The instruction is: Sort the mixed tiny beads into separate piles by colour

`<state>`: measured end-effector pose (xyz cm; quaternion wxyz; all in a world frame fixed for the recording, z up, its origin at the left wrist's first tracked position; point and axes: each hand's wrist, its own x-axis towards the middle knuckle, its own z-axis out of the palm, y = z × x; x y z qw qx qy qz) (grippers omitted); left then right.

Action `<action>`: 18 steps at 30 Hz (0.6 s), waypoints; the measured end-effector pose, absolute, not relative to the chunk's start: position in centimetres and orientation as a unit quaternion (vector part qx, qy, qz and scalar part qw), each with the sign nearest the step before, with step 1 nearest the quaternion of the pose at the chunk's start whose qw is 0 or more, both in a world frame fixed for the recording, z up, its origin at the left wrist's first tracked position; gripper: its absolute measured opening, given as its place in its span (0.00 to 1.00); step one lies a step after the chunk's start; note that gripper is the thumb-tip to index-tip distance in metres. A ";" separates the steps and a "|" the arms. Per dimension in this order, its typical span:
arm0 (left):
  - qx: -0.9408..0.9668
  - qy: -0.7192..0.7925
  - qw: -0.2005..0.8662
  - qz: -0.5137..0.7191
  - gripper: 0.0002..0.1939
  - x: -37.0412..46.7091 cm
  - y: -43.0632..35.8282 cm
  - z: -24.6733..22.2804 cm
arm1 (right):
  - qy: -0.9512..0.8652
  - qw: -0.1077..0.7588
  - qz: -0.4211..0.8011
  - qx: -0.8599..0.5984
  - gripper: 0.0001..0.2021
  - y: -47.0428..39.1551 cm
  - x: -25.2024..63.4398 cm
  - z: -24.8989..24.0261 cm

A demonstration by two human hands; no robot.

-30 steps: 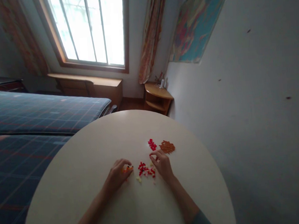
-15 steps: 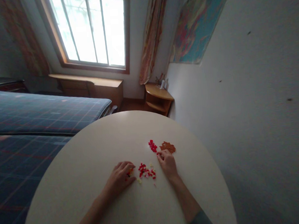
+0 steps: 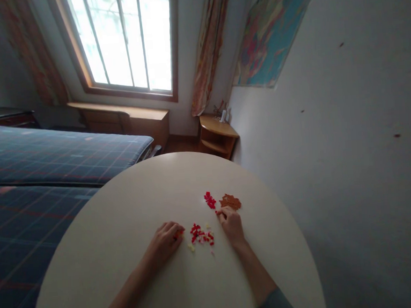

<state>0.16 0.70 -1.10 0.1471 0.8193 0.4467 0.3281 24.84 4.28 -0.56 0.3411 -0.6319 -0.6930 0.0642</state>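
My left hand (image 3: 166, 237) rests on the table with its fingers curled over a small red-and-orange thing (image 3: 178, 234), mostly hidden under the fingers. To its right lies a loose heap of tiny red, pink and pale yellow pieces (image 3: 201, 235). My right hand (image 3: 230, 225) is closed in a pinch, with a tiny red piece (image 3: 216, 212) at its fingertips. Just beyond that hand are a pile of red pieces (image 3: 209, 200) and a pile of flat brown pieces (image 3: 230, 201), side by side. What the pieces are is too small to tell.
The round cream table (image 3: 166, 189) has its curved edge on the far side. Left of it are mattresses with a blue plaid cover (image 3: 58, 155). A corner shelf (image 3: 217, 127) and a low wooden desk (image 3: 142, 114) stand by the window. A white wall (image 3: 351, 176) runs along the right.
My left thumb and fingers have drawn together over the red-and-orange thing, which was more exposed before. My right hand has stayed almost still.
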 end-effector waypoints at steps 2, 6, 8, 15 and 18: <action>0.819 0.445 0.150 0.331 0.06 0.2 0.7 -1.0 | -0.693 0.340 0.068 -0.632 0.10 4.3 24.8 -0.5; 0.818 0.443 0.151 0.335 0.06 0.2 0.8 -1.2 | -0.696 0.338 0.078 -0.628 0.11 4.2 24.8 -0.5; 0.816 0.444 0.149 0.338 0.06 0.2 0.8 -1.2 | -0.695 0.341 0.083 -0.627 0.11 4.3 24.8 -0.6; 0.816 0.443 0.155 0.337 0.06 0.2 0.7 -1.0 | -0.695 0.341 0.100 -0.625 0.12 4.2 24.8 -0.6; 0.817 0.440 0.161 0.337 0.06 0.2 0.8 -1.0 | -0.697 0.338 0.103 -0.624 0.13 4.1 24.7 -0.3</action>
